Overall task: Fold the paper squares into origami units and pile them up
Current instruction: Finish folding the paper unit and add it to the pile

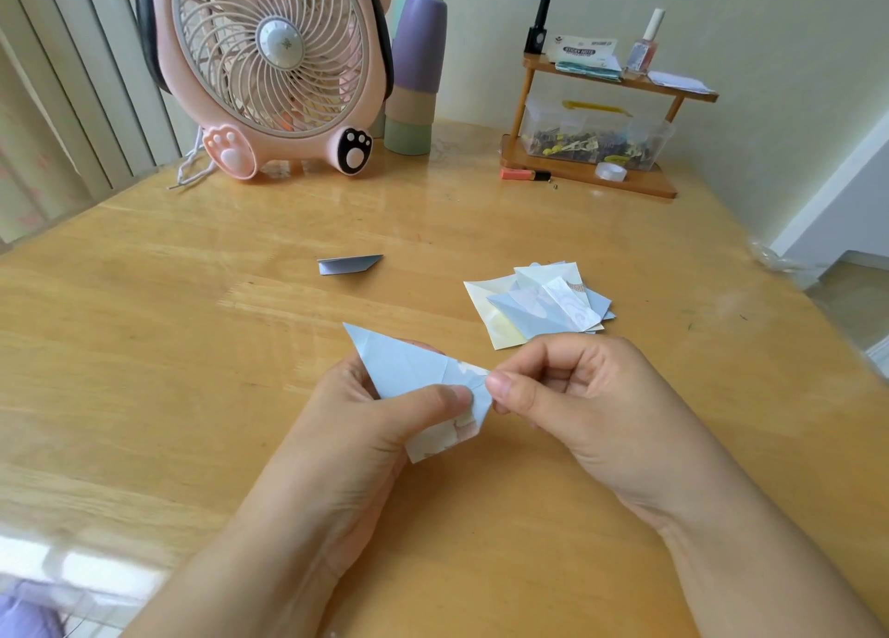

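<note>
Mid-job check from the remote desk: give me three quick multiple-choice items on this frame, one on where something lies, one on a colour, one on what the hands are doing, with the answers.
1. Where does the single folded piece lie on the table?
A. left of the paper pile
B. on top of the pile
C. on the small shelf

2. What colour is the body of the fan?
A. green
B. pink
C. black

3. What is happening with the blue paper?
A. it lies flat and untouched
B. only one hand holds it
C. the left hand and the right hand both pinch it

Answers: 1 A, the piece sits alone, apart from the pile and to its left. 2 B, the fan's housing and one paw foot are pink. 3 C, a thumb of each hand presses on the paper near its right corner.
</note>
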A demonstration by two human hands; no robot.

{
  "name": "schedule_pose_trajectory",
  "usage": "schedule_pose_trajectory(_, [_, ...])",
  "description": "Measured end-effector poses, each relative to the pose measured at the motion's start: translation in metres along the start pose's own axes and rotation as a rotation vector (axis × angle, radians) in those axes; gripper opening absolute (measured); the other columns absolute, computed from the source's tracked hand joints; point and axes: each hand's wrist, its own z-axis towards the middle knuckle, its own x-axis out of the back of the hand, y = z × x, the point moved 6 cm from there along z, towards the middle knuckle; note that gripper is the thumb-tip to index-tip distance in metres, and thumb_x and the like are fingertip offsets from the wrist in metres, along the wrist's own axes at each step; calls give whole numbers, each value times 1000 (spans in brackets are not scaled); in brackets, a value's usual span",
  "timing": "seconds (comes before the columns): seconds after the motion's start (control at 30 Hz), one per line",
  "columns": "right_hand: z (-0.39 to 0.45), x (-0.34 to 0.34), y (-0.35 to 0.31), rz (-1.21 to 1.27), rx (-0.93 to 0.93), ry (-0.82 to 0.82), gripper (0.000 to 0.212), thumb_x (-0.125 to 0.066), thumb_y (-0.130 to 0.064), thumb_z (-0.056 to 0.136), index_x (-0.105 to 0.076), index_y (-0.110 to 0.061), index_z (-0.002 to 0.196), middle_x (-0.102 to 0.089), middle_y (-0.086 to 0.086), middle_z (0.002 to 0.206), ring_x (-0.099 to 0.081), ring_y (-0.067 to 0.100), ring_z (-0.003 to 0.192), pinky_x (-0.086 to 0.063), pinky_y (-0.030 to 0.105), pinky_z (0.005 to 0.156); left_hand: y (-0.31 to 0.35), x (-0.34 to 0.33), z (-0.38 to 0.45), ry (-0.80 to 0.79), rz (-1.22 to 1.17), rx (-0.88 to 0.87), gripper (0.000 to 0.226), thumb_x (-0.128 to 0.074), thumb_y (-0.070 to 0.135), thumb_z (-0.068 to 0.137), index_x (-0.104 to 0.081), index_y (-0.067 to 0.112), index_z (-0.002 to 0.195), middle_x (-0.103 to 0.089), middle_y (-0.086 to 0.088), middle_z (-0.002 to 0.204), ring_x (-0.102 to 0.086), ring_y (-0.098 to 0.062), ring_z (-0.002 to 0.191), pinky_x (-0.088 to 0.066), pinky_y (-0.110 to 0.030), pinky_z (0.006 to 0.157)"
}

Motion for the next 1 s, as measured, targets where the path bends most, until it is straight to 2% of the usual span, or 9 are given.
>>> schedule_pose_trajectory(0.1, [0,1,1,-8,1,15,9,-72,-24,70,-71,-15,67,-68,-4,65,-59,5,65,-48,15,64,0,-1,0,-28,-26,0,20,-71,0,56,-71,7,75,-72,-16,81,-69,-23,68,-55,-26,57])
schedule_pose_trajectory(0.27, [-2,-4,1,4,-42,-19,19,-69,-37,64,-69,-18,63,-59,-6,58,-49,4,55,-40,13,56,4,-2,-1,-62,5,-46,21,-72,2,59,-75,8,80,-73,-16,88,-71,-24,75,-57,-28,64])
schedule_pose_trajectory(0.33, [-2,-7,2,-15,-49,-47,16,-72,-31,69,-66,-20,60,-57,-11,55,-48,2,53,-38,13,54,2,-2,-1,-59,-17,-35,27,-73,2,59,-72,2,86,-73,-18,92,-71,-27,79,-57,-28,64])
schedule_pose_trajectory(0.43, [-1,-6,4,-40,-42,-58,16,-73,-20,77,-67,-19,62,-59,-8,59,-49,4,57,-39,16,57,1,-1,0,-48,-43,-16,34,-73,1,58,-69,-2,92,-72,-20,93,-71,-29,81,-58,-30,67])
schedule_pose_trajectory(0.6, [0,-5,6,-30,-42,-77,12,-74,-16,78,-70,-18,67,-65,0,68,-55,13,67,-42,30,69,1,-1,0,-42,-42,-14,38,-73,1,58,-67,-3,95,-72,-19,94,-71,-28,82,-58,-31,69])
schedule_pose_trajectory(0.77, [0,-7,6,-8,-39,-90,9,-77,-23,71,-71,-22,65,-67,-2,67,-57,10,67,-45,28,70,0,0,0,-15,-29,-7,42,-74,1,56,-65,-4,97,-72,-20,93,-71,-30,82,-59,-36,75])
schedule_pose_trajectory(1.0, [1,-5,7,-6,-31,-108,10,-76,-18,74,-71,-22,66,-68,0,70,-60,13,70,-47,31,75,-1,1,0,-19,-20,4,40,-73,1,57,-65,-4,96,-72,-21,92,-71,-29,79,-59,-34,73])
